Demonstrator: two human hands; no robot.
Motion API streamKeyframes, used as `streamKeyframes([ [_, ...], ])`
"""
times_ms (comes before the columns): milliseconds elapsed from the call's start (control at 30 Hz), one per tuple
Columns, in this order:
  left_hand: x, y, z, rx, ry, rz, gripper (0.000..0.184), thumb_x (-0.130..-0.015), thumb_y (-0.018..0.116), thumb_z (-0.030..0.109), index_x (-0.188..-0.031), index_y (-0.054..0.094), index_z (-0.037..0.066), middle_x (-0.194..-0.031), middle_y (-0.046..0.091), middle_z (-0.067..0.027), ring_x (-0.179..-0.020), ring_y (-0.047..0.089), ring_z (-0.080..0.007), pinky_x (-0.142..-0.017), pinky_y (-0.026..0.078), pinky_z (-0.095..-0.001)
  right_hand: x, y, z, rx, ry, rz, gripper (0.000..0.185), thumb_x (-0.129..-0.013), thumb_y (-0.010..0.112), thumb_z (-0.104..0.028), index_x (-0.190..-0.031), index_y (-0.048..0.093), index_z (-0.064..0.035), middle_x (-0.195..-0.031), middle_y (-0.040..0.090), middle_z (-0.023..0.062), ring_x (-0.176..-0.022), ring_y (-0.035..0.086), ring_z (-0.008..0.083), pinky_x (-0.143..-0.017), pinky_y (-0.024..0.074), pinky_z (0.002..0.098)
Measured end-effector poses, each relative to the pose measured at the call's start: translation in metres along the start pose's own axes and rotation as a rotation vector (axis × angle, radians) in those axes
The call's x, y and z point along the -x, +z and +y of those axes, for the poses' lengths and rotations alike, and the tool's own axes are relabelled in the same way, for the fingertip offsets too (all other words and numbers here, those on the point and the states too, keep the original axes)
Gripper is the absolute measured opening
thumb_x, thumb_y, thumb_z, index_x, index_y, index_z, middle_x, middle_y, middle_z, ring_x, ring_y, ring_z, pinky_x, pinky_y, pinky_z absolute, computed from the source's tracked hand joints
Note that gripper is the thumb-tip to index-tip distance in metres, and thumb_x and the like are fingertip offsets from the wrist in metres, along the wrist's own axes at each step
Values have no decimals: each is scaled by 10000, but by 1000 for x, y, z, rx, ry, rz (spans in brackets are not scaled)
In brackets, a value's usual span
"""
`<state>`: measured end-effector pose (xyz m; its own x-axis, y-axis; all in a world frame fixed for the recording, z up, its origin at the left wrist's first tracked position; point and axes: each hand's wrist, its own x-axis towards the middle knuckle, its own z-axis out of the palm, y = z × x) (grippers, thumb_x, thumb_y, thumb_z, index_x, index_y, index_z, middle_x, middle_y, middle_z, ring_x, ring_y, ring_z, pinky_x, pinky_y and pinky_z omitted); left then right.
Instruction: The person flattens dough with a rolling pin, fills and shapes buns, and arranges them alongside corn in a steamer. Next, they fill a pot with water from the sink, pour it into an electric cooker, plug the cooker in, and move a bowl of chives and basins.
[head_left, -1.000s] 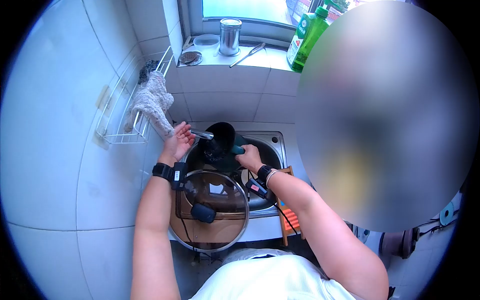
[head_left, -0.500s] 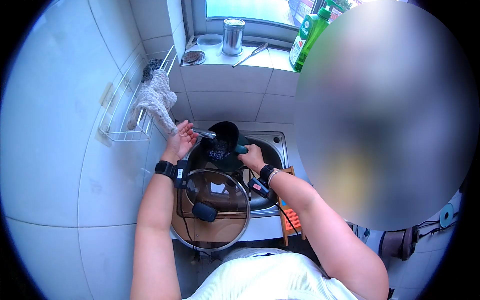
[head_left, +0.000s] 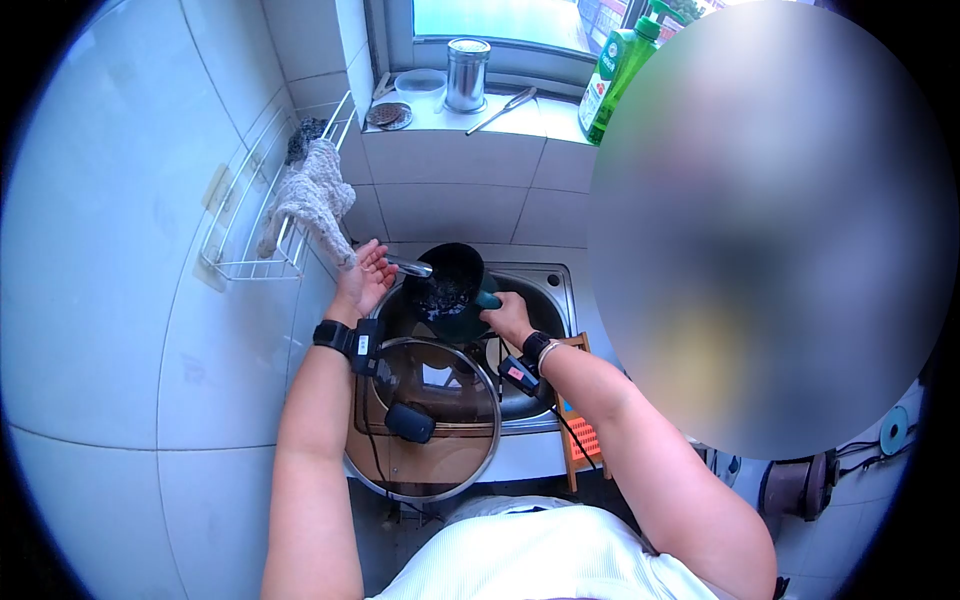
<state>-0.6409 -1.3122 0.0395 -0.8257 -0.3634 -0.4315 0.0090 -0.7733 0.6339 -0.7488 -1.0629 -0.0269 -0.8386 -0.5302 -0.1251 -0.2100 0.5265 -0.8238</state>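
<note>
A dark pot (head_left: 445, 305) with a green handle (head_left: 487, 300) is held tilted over the metal sink (head_left: 556, 290), its mouth under the faucet (head_left: 410, 266). Water glints inside the pot. My right hand (head_left: 509, 317) is closed round the handle. Just left of the faucet, my left hand (head_left: 370, 275) is palm up with its fingers apart and nothing in it. A glass lid (head_left: 450, 455) with a dark knob (head_left: 409, 423) lies over the front left of the sink.
On the sill stand a metal canister (head_left: 466, 76), a clear dish (head_left: 420, 80), a metal utensil (head_left: 502, 110) and a green soap bottle (head_left: 617, 80). A wire rack (head_left: 215, 240) with a cloth (head_left: 313, 195) hangs left. An orange-and-wood item (head_left: 578, 430) is beside the sink.
The view has shifted slightly. The pot has moved a little to the right with my right hand, and more glinting water shows inside it. My left hand stays by the faucet.
</note>
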Motion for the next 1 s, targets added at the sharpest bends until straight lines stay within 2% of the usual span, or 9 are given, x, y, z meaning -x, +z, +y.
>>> streamKeyframes([
  [167,-2,-2,-2,7,2,4,301,-786,639,310,-921,556,53,-733,530,-45,-711,561,-202,-634,462,-282,2,-4,-2,-98,83,-33,204,-622,654,-135,-749,626,22,-649,604,151,-635,606,268,-647,473,338],
  [233,-3,-3,-2,-15,4,-17,310,-822,584,327,-944,554,44,-775,550,-59,-728,565,-183,-642,477,-275,-2,-2,5,-94,72,-25,203,-623,653,-131,-753,627,22,-650,603,148,-635,605,261,-647,471,333],
  [467,1,1,-1,-27,15,1,327,-828,574,338,-961,546,41,-777,537,-56,-724,552,-174,-639,473,-266,-4,0,11,-105,65,-21,204,-623,655,-122,-766,631,22,-665,608,149,-635,599,250,-650,467,324],
  [667,0,0,-1,-17,11,-4,325,-831,567,343,-946,556,39,-769,540,-57,-719,553,-173,-639,473,-265,-6,2,17,-85,56,-13,228,-610,660,-143,-770,635,17,-675,611,169,-659,604,281,-669,465,338],
  [733,1,0,-1,1,5,-7,330,-789,630,345,-925,551,55,-739,514,-37,-704,542,-176,-637,460,-272,-4,2,16,-82,56,-7,230,-606,662,-146,-768,636,16,-678,611,174,-662,604,289,-673,465,341],
  [1000,0,-1,-1,-5,15,-7,333,-810,596,351,-943,552,49,-756,527,-45,-717,545,-174,-642,467,-267,-1,2,13,-111,85,0,220,-607,663,-141,-762,641,14,-680,617,165,-657,605,281,-666,466,338],
])
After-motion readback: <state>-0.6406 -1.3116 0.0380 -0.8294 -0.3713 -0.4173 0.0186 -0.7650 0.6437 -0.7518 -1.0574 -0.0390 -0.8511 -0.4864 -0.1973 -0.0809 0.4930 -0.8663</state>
